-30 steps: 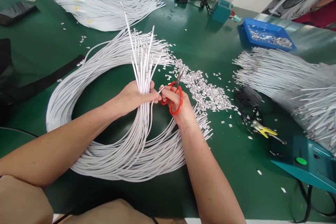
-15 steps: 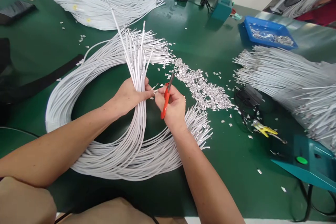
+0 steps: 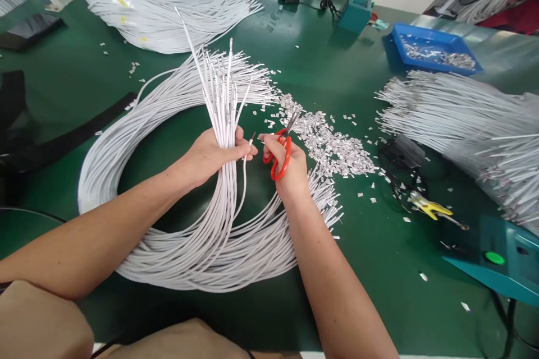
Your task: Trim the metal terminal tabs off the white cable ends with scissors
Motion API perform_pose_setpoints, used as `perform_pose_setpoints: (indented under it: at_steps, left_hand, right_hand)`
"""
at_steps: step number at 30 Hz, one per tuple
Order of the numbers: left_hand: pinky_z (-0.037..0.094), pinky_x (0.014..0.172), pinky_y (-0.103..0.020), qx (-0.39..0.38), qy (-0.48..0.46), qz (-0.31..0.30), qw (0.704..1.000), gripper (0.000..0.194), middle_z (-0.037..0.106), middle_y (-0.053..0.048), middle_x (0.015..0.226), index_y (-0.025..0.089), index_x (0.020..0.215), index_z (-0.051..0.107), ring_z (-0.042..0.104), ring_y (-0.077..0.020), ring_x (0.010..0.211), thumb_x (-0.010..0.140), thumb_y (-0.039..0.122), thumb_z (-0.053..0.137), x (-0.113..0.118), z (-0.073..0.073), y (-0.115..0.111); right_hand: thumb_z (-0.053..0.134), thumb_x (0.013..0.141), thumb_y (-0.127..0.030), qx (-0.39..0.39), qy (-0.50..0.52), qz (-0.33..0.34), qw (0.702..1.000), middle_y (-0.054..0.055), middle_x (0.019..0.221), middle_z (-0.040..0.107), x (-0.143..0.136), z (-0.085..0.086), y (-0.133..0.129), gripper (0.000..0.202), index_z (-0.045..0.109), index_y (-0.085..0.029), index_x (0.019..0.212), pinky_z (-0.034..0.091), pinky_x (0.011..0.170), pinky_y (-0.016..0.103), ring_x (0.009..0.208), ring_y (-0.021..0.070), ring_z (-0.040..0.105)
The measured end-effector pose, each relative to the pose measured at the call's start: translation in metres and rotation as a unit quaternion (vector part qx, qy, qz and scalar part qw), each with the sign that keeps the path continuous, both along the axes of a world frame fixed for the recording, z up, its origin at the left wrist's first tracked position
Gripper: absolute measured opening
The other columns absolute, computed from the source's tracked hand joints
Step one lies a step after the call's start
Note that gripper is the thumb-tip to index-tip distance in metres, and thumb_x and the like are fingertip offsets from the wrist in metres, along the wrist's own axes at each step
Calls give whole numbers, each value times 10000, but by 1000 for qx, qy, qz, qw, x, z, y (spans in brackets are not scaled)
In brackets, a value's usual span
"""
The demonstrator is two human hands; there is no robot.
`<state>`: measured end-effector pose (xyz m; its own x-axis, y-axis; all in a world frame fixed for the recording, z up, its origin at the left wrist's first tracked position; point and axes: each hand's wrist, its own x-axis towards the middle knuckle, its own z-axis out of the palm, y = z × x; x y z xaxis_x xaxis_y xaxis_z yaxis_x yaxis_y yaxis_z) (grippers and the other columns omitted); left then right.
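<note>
Smooth green tabletop [image 3: 387, 291]. At nine o'clock, white plastic-coated cables coiled in thick ring [image 3: 101, 162]. Left hand [image 3: 208, 155] clamped around upright bundle [image 3: 223, 101], tips toward twelve. Single cable [image 3: 245, 179], tip brownish, by left thumb. Right hand [image 3: 298, 168] curled on red-handled scissors [image 3: 288, 157]. Shiny flat scraps [image 3: 337, 151] beyond. Shallow blue tray [image 3: 435, 68], two o'clock, holds similar bits.
</note>
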<state>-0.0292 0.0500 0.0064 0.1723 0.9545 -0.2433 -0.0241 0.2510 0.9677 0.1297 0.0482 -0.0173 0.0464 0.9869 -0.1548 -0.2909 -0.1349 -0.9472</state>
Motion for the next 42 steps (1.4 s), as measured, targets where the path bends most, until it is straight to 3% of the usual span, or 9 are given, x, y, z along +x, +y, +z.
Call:
perform_pose_setpoints:
  at_steps: [9, 14, 17, 21, 30, 33, 36, 39, 42]
  left_hand:
    - [507, 837, -354, 1, -18, -29, 999, 294, 624, 28, 643, 195, 797, 498, 686, -195, 785, 682, 256, 761, 1, 2, -1]
    - [486, 849, -330, -1, 8, -81, 997, 231, 652, 1, 772, 181, 819, 581, 657, -184, 861, 725, 305, 752, -4, 1, 1]
    - [494, 863, -330, -21, 9, -82, 996, 277, 676, -35, 966, 186, 936, 663, 635, -191, 940, 721, 328, 764, -7, 0, 1]
    - [518, 799, -330, -52, -9, -74, 996, 383, 676, -22, 840, 189, 1056, 665, 648, -171, 803, 713, 317, 776, -7, 0, -2]
    - [542, 804, -350, -42, -54, -125, 990, 258, 706, -52, 816, 131, 941, 685, 676, -189, 774, 731, 260, 761, 8, 5, -11]
    - [548, 831, -333, -85, -110, -47, 989, 225, 721, -58, 880, 145, 913, 696, 681, -179, 806, 731, 260, 763, 9, 3, -10]
    - [556, 755, -243, -130, -197, 66, 969, 167, 698, -25, 859, 152, 860, 686, 654, -110, 730, 727, 217, 763, 4, 2, -3]
    - [540, 619, -199, -152, -236, 73, 957, 166, 661, -18, 814, 130, 807, 664, 599, -74, 629, 726, 233, 766, 0, 2, 3]
    - [550, 642, -234, -112, -217, 52, 968, 204, 669, -20, 848, 145, 818, 652, 632, -114, 712, 690, 213, 796, 0, 3, 4]
  right_hand:
    - [708, 725, -311, -6, 28, 46, 999, -27, 617, 613, -7, 12, -6, 105, 707, -207, 714, 446, 652, 263, 582, 97, 520]
    - [731, 698, -350, 10, 3, 50, 999, -41, 559, 541, -1, 12, -3, 191, 645, -189, 642, 453, 646, 282, 568, 110, 528]
    - [689, 733, -339, 40, -87, -70, 993, -30, 623, 534, 11, 16, -1, 171, 634, -192, 665, 446, 658, 278, 613, 109, 501]
    - [629, 779, -273, 150, -245, -261, 921, 8, 847, 602, 22, 32, -3, 71, 647, -214, 815, 456, 774, 306, 763, 130, 534]
    - [758, 670, -392, 33, -115, 3, 993, 1, 721, 625, 3, 23, -5, 230, 674, -184, 722, 466, 618, 280, 636, 125, 553]
    - [737, 704, -372, 32, -46, -3, 998, -19, 658, 582, 7, 24, -5, 210, 630, -193, 674, 452, 619, 264, 600, 101, 512]
    - [663, 783, -408, 39, 11, 73, 997, -12, 657, 592, 11, 29, -6, 251, 615, -193, 662, 437, 625, 259, 588, 91, 491]
    - [708, 739, -432, -5, -40, 147, 988, -20, 597, 589, 5, 28, -9, 283, 618, -182, 640, 380, 547, 243, 526, 81, 453]
    - [748, 686, -444, -51, -72, 144, 986, -20, 578, 601, -6, 22, -13, 302, 623, -175, 631, 367, 526, 240, 507, 83, 457]
